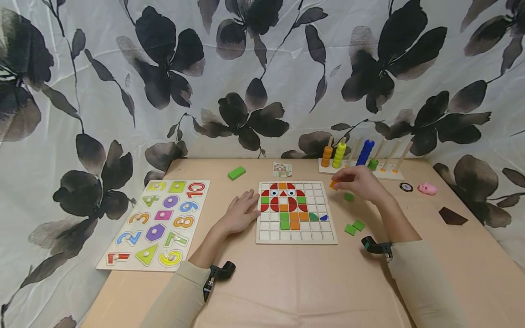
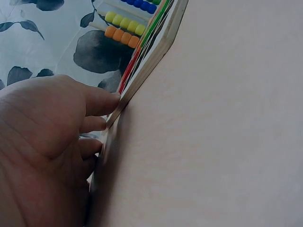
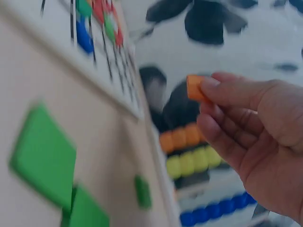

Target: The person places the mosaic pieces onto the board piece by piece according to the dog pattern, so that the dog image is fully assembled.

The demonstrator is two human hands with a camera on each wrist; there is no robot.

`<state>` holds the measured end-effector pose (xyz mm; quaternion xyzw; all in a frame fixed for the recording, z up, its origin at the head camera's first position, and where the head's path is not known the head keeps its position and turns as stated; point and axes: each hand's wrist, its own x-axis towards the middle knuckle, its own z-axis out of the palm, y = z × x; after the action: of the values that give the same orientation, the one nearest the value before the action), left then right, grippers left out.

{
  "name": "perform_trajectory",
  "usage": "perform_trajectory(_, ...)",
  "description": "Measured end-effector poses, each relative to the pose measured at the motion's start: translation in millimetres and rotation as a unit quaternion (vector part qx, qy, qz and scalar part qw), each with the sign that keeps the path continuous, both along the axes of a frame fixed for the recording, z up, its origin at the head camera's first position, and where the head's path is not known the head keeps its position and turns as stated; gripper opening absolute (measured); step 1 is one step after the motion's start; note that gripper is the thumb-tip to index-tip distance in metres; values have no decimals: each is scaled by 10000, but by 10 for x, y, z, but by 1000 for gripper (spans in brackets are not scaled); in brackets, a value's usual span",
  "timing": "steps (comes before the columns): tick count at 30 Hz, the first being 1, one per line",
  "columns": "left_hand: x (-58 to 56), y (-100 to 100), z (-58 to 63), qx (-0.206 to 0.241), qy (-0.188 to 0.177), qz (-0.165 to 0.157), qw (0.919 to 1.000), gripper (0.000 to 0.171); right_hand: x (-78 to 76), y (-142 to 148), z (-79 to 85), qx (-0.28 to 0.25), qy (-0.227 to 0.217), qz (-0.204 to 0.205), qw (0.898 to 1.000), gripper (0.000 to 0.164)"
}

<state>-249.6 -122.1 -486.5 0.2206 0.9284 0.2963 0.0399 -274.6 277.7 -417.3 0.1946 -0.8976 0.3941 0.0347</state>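
A white grid board (image 1: 270,235) lies mid-table, partly filled with red, green, orange and blue tiles and two eye tiles. My left hand (image 1: 239,212) rests at its left edge, fingers extended and touching the rim; the left wrist view shows the fingertips against the board's side. Between thumb and fingers, my right hand (image 1: 361,182) pinches a small orange tile (image 3: 194,87), held above the table to the right of the board. Below that hand lie a green rounded tile (image 1: 348,197) and two green square tiles (image 1: 350,229).
On the left is a number-and-shape puzzle board (image 1: 123,246). Behind stand a bead stacker (image 1: 328,169), a picture card (image 1: 282,170) and a green block (image 1: 236,173). To the right are a round black piece (image 1: 406,187), a pink pig (image 1: 427,189) and a dark brown piece (image 1: 452,216).
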Motion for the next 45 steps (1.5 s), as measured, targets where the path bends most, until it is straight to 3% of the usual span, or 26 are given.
perform_trajectory(3, 1, 2, 1, -15, -6, 16, 10000, 60, 67, -210, 90, -140, -99, 663, 9977, 18)
perform_trajectory(7, 3, 5, 0, -38, -22, 17, 10000, 60, 157, -473, 112, 58, -437, 1334, 9901, 14)
perform_trajectory(15, 2, 7, -5, -47, 12, 17, 10000, 59, 250, -797, 3, 713, -1104, 2232, 9659, 16)
perform_trajectory(27, 4, -4, -8, 87, 98, -35, 9999, 59, 304, -952, -76, 1300, -1364, 2286, 9551, 15)
perform_trajectory(41, -10, -5, -7, 95, 40, -10, 9999, 59, 320, -983, -108, 1605, -1092, 2264, 9545, 15)
perform_trajectory(45, -14, 0, -8, 66, 3, 12, 10000, 59, 319, -913, -52, 1550, -900, 2160, 9598, 16)
